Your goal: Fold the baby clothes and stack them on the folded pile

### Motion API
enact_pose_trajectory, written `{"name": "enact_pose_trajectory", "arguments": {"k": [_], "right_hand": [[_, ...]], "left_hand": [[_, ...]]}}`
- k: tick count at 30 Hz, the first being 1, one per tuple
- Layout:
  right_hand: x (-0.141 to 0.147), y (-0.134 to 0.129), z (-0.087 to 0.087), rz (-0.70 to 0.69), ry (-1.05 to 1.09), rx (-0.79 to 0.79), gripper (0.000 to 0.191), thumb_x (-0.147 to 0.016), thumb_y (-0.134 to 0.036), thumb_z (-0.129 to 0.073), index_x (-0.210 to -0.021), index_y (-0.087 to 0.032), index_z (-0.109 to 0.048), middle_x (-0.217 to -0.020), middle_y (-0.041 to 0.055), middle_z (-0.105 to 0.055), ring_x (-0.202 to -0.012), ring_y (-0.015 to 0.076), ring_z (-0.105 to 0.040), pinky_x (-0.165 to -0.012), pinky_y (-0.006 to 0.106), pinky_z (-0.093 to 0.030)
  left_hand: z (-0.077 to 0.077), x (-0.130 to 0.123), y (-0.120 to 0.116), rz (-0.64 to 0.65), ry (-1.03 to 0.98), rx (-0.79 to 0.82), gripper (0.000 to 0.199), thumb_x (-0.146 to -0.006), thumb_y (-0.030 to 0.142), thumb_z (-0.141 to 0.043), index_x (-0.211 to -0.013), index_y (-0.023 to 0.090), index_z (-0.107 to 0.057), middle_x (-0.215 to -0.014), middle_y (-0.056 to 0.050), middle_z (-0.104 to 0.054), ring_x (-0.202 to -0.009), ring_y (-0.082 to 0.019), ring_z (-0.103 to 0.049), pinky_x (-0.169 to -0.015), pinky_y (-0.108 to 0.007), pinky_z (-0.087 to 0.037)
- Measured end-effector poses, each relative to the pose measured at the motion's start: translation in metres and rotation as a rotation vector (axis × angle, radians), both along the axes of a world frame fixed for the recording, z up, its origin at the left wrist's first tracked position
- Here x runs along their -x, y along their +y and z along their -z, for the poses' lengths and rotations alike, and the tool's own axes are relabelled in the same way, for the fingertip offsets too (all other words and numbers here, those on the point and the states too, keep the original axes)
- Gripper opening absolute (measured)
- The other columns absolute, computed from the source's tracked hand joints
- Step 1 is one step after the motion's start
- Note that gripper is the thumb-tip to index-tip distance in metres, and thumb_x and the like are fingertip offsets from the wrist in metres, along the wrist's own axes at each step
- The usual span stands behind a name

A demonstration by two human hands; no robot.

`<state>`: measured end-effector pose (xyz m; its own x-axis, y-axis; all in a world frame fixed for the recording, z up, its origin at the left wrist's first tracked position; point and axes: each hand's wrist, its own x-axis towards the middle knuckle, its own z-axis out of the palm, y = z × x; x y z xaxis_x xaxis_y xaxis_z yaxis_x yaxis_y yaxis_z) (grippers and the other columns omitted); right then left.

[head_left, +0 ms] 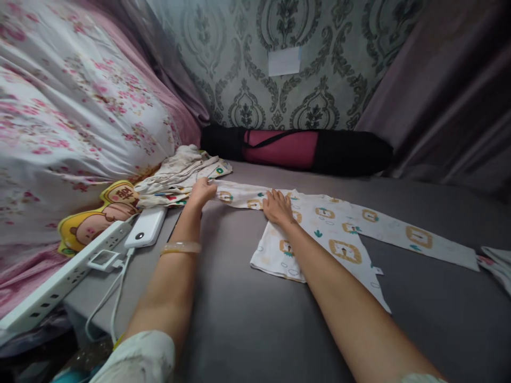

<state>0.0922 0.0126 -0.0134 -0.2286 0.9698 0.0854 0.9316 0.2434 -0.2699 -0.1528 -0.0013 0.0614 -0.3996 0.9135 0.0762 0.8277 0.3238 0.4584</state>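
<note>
A white long-sleeved child's shirt point(319, 229) with lion faces and green leaves lies spread on the grey surface, its sleeves stretched out to both sides. My left hand point(203, 191) is closed on the end of the left-lying sleeve. Near that sleeve's shoulder, my right hand point(277, 207) rests flat on the fabric, fingers stretched out. Part of the shirt's body is hidden under my right forearm. Just beyond my left hand sits a pile of crumpled light clothes point(179, 173).
A white power strip point(75, 271), a white power bank point(146, 227) with cables and a yellow cartoon cushion point(93, 215) are at the left. A black and pink long bag point(279, 149) lies along the patterned wall. Another piece of cloth point(499, 266) lies at the right edge.
</note>
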Motion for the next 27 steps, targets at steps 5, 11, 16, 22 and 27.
{"name": "enact_pose_trajectory", "arguments": {"k": [5, 11, 16, 22, 27], "right_hand": [[0.001, -0.001, -0.002, -0.002, -0.008, 0.015, 0.058, -0.098, -0.043, -0.02, -0.148, -0.016, -0.033, -0.157, 0.0086, -0.026, -0.143, 0.0269, -0.018, -0.114, 0.047, -0.009], [0.001, -0.003, -0.004, -0.007, -0.028, 0.012, 0.06, -0.097, -0.045, -0.021, -0.148, -0.016, -0.034, -0.157, 0.0093, -0.025, -0.143, 0.0271, -0.018, -0.114, 0.047, -0.008], [0.002, -0.003, -0.003, 0.003, -0.04, 0.014, 0.061, -0.096, -0.045, -0.021, -0.148, -0.016, -0.032, -0.157, 0.0091, -0.024, -0.143, 0.0269, -0.017, -0.114, 0.047, -0.007], [0.003, -0.002, -0.004, 0.01, -0.059, 0.04, 0.061, -0.097, -0.045, -0.021, -0.149, -0.017, -0.03, -0.158, 0.0087, -0.021, -0.144, 0.0264, -0.014, -0.114, 0.047, -0.006], [0.003, -0.003, -0.005, 0.009, -0.045, 0.034, 0.06, -0.097, -0.045, -0.022, -0.149, -0.016, -0.031, -0.158, 0.0092, -0.022, -0.144, 0.027, -0.015, -0.114, 0.048, -0.007]], "left_hand": [[0.02, 0.016, 0.021, 0.017, 0.166, 0.013, 0.032, -0.081, 0.019, -0.046, -0.106, 0.012, -0.064, -0.106, -0.015, -0.068, -0.1, -0.027, -0.061, -0.083, -0.032, -0.046], [0.035, 0.019, 0.022, 0.001, 0.322, 0.153, 0.039, -0.092, 0.024, -0.032, -0.122, 0.016, -0.056, -0.118, -0.021, -0.064, -0.11, -0.034, -0.06, -0.085, -0.042, -0.047], [0.043, 0.013, 0.022, 0.009, 0.446, 0.256, 0.041, -0.089, 0.009, -0.028, -0.123, 0.007, -0.052, -0.114, -0.027, -0.063, -0.108, -0.033, -0.062, -0.085, -0.042, -0.047], [0.034, -0.001, 0.022, -0.028, 0.448, 0.224, 0.034, -0.091, 0.011, -0.037, -0.119, 0.003, -0.053, -0.112, -0.027, -0.062, -0.109, -0.033, -0.06, -0.086, -0.041, -0.044], [0.02, -0.042, 0.017, 0.145, 0.481, -0.019, 0.033, -0.09, 0.015, -0.046, -0.116, -0.004, -0.053, -0.123, -0.03, -0.054, -0.122, -0.038, -0.044, -0.098, -0.048, -0.033]]}}
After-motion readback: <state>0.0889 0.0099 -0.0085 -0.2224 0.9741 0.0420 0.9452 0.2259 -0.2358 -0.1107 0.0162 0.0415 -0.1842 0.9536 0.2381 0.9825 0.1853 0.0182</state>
